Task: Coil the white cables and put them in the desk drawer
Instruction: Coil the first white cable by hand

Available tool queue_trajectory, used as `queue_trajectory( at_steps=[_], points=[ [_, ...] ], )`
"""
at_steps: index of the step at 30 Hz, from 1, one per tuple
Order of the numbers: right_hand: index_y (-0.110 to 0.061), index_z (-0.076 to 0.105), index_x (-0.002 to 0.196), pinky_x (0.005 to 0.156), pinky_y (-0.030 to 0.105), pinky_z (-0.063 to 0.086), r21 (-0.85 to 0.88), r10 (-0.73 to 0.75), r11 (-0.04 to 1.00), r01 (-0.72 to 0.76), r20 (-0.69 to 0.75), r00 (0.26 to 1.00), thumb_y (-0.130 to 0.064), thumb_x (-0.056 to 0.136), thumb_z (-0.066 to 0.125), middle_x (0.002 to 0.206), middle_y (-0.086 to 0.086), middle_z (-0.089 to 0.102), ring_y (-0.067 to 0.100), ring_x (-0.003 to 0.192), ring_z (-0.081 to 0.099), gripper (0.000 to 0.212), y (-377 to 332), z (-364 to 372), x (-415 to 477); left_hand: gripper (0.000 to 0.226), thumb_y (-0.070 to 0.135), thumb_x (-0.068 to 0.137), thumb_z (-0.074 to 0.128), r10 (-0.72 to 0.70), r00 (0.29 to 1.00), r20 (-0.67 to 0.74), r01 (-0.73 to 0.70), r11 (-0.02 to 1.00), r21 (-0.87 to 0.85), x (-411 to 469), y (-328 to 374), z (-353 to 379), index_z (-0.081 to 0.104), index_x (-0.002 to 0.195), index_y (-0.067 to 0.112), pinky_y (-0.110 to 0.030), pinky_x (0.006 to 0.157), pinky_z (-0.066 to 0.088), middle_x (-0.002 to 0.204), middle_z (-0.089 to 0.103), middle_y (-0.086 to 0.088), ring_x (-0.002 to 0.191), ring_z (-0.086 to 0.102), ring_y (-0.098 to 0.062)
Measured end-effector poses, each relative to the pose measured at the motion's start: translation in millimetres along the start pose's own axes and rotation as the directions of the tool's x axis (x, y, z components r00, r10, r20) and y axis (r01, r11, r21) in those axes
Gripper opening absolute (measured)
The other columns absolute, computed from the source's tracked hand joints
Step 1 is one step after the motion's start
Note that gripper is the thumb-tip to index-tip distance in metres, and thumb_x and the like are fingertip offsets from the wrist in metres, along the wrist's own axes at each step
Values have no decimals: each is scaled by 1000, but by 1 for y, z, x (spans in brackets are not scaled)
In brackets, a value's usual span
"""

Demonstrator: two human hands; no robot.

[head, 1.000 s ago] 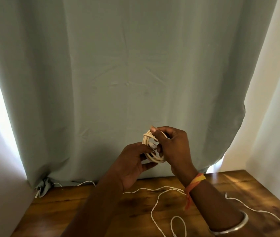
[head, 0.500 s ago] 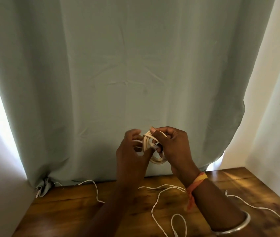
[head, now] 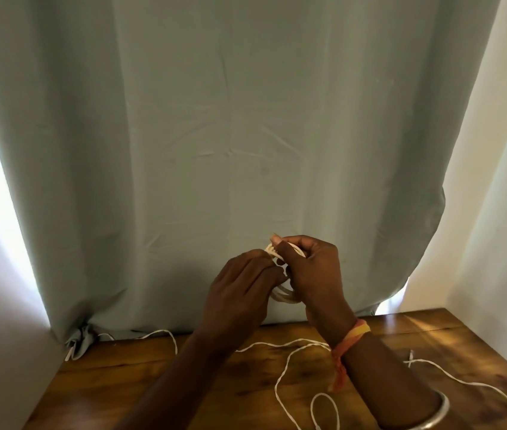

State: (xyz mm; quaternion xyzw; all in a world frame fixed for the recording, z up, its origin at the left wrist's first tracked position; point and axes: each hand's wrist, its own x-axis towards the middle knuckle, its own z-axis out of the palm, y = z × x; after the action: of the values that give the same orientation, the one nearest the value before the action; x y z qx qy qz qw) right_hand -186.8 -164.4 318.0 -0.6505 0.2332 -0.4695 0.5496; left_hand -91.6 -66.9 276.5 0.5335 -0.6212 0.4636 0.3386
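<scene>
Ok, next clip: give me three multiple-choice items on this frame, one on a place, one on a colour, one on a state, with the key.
1. Where is the coiled cable?
A. Flat on the desk
B. Held up between both hands, in front of the curtain
C. Inside a drawer

2. What colour is the wrist thread on the right hand?
A. Orange and yellow
B. Blue
C. Black

3. What state is the loose cable on the desk in?
A. Neatly coiled
B. Uncoiled, trailing in loops
C. Boxed

Key: B, the left hand and right hand pinch the coil above the desk; A, the thread shows orange with yellow; B, it wanders across the wood.
</scene>
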Motion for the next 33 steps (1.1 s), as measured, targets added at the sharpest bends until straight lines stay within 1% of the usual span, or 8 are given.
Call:
queue_trajectory(
  at_steps=[3,6,8,10,12,16,24,33],
  points=[
    [-11,77,85,48,15,47,-25,-16,1000,16,10,1000,-29,83,78,72,1,73,4,57,64,18,2,2,0,14,19,103,45,39,999,-3,-39,998,-55,2,2,-3,57,103,11,-30,88,43,96,71,-13,96,58,-20],
    [-11,77,84,48,21,49,6,-7,1000,7,61,998,-28,83,77,70,3,73,9,55,64,17,-1,1,-3,11,18,103,44,66,998,-5,-66,992,-104,3,3,-8,53,103,12,-30,89,45,97,69,-11,94,56,-18],
    [-10,78,84,56,31,53,57,-4,998,-3,122,993,-26,84,76,73,9,74,29,63,66,16,-3,-1,-4,8,14,99,49,50,999,-6,-50,987,-153,2,2,-11,53,105,12,-32,90,50,106,61,-7,99,57,-19],
    [-12,78,83,64,40,53,105,-21,994,5,150,988,-23,84,76,76,12,74,44,72,66,11,-6,-2,-5,10,13,97,51,21,1000,-3,-21,980,-199,5,4,-16,52,107,12,-32,83,54,110,54,-4,98,59,-20],
    [-15,78,82,65,38,55,116,-62,992,45,152,986,-21,83,77,76,8,75,37,73,68,6,-9,-1,-6,8,14,100,49,41,999,-8,-42,975,-217,9,6,-21,53,107,11,-30,77,54,110,53,-4,95,59,-19],
    [-18,77,80,61,16,54,105,-133,987,119,131,982,-20,78,79,73,-4,75,9,68,70,4,-11,-3,-9,14,7,97,57,147,989,22,-140,971,-194,13,7,-25,56,110,7,-28,81,53,111,53,-8,96,60,-21],
    [-7,79,82,63,24,55,106,-137,986,127,93,986,-20,75,84,75,3,76,17,72,73,16,-5,-2,-8,15,5,95,63,211,977,-18,-209,953,-217,17,19,-28,61,109,1,-32,81,55,107,62,-14,92,66,-24],
    [-7,78,80,61,23,56,118,-129,985,122,52,990,-22,76,83,73,3,75,17,69,72,16,-8,2,-11,20,7,92,66,100,995,-20,-102,958,-269,8,26,-26,61,112,3,-30,90,55,103,71,-18,101,65,-22]
  ],
)
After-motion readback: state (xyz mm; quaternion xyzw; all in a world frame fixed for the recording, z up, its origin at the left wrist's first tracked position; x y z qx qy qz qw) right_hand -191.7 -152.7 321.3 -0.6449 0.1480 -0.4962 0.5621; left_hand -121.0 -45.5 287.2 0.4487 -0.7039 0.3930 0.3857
